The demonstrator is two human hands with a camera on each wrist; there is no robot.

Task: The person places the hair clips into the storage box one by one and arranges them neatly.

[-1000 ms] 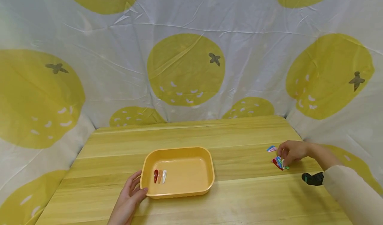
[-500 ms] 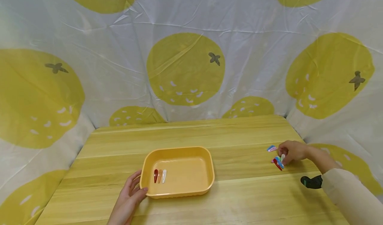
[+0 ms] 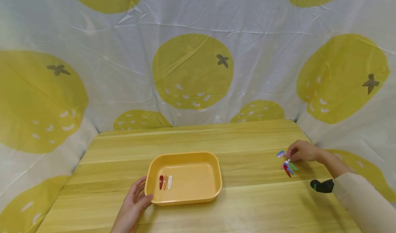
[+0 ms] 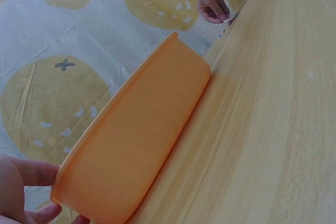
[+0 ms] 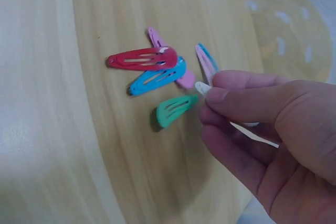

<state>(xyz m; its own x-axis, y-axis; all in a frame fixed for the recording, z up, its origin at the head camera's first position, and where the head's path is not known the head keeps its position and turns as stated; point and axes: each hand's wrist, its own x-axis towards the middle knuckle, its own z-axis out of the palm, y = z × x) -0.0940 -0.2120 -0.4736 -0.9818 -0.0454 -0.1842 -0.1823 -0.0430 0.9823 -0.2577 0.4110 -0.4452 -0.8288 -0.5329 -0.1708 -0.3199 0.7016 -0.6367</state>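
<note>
At the front left corner of a yellow-orange plastic tray [image 3: 185, 202], my left hand [image 3: 132, 203] grips the rim, thumb on top. Inside the tray, a dark red clip [image 3: 161, 182], an orange clip [image 3: 165, 183] and a white clip [image 3: 170, 183] lie side by side. Over at the right, my right hand [image 3: 304, 151] pinches another white hair clip [image 5: 202, 88] between thumb and fingers. Beside it on the table are a red clip [image 5: 128, 59], a blue clip [image 5: 152, 82], a green clip [image 5: 170, 111], a pink clip [image 5: 186, 81] and a pink-and-blue pair [image 5: 206, 62].
A black object [image 3: 321, 186] shows beside the right sleeve [image 3: 355, 195]. The wooden table [image 3: 247, 205] is bounded at its back and sides by a white curtain [image 3: 263, 54] with yellow fruit prints.
My right hand has drawn the white clip out of the pile and moved slightly up and away. The green clip now lies apart from the others. My left hand and the tray stay put.
</note>
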